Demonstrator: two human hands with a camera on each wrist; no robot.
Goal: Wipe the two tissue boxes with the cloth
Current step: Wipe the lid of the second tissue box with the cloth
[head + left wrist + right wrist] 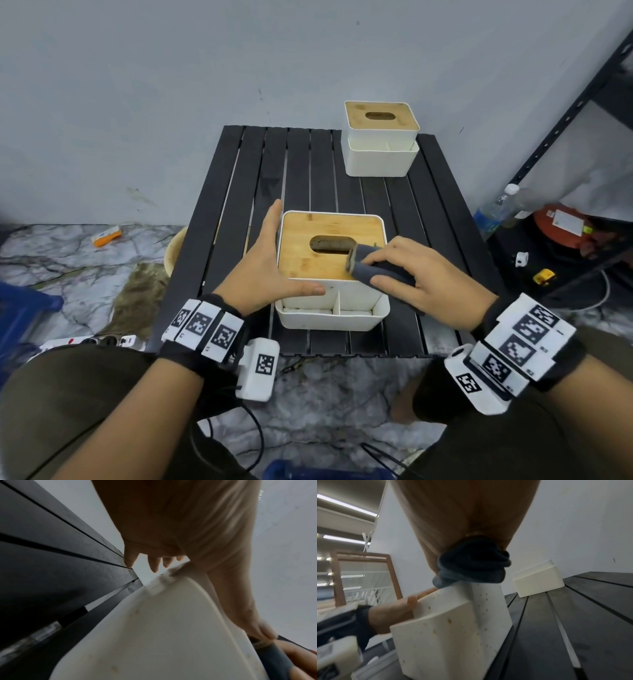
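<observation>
While near tissue box (pixel 329 260) is sitting at front of black slatted table (pixel 260 164), left hand (pixel 263 267) is bracing its left side, fingers straight, thumb lying along front edge. Right hand (pixel 421 277) is gripping rolled dark cloth (pixel 373 265), pressing it on bamboo lid's right edge beside slot. Second tissue box (pixel 380 140) is standing at far right corner, well apart.

Right hand (pixel 424 274) is covering most of the cloth (pixel 373 265) and the near box (pixel 329 253) lid's right corner, so contact under the palm isn't showing. Left wrist view: box wall (pixel 163 635) is blurring out, frame edge is cutting it off at the bottom; cloth (pixel 274 660) is only peeking in beside it. Right wrist view: far box (pixel 539 580) beyond the near box is showing walls only, lid hidden. Left hand's (pixel 263 263) fingertips behind the box aren't showing.
</observation>
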